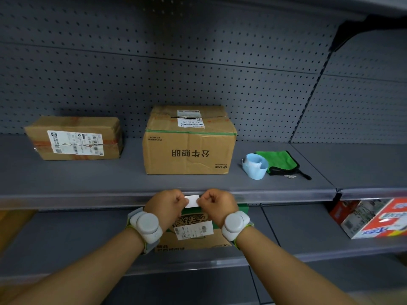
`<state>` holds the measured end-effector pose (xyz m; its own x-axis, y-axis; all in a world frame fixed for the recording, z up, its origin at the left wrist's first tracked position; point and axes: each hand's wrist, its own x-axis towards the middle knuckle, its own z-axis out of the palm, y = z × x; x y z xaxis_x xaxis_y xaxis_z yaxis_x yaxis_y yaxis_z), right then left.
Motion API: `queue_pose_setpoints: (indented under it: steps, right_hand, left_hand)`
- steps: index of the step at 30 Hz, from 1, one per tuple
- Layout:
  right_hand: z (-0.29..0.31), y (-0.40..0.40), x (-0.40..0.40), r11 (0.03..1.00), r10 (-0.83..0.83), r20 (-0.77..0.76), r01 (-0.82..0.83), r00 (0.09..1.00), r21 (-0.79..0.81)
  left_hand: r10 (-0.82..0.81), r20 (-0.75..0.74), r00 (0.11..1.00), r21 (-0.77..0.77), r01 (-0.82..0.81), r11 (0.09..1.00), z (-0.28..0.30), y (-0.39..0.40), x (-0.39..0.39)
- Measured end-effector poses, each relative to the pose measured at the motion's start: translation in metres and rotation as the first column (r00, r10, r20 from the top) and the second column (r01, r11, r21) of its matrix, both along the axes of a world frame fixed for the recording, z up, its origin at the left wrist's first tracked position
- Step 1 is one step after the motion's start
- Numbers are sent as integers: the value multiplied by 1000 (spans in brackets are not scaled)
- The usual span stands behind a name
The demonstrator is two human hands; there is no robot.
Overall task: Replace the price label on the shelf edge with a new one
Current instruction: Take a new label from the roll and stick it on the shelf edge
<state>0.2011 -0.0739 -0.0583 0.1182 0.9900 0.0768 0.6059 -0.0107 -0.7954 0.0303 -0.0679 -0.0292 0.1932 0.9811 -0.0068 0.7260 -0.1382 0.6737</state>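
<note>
We hold the white price label (192, 201) flat against the shelf edge (88, 200), below the large carton (189, 142). Our left hand (167, 202) pinches its left end and our right hand (217, 201) its right, probably to keep it level. The label roll (255, 168) waits by the green cloth (282, 161).

- price label (192, 201): small blank white rectangle, flat against shelf edge (88, 200), between left hand (166, 203) and right hand (217, 202), pinched at both ends
</note>
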Motion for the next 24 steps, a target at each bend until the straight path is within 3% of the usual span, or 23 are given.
queue_pose_setpoints:
  steps: [6, 24]
  right_hand:
    - [4, 2, -10, 996, -88, 1, 88, 996, 3]
    - [3, 7, -20, 996, -77, 117, 82, 990, -37]
  left_hand:
    - [1, -12, 1000, 23, -1, 1000, -1, 3, -2]
    - [109, -174, 979, 58, -100, 993, -6, 13, 4]
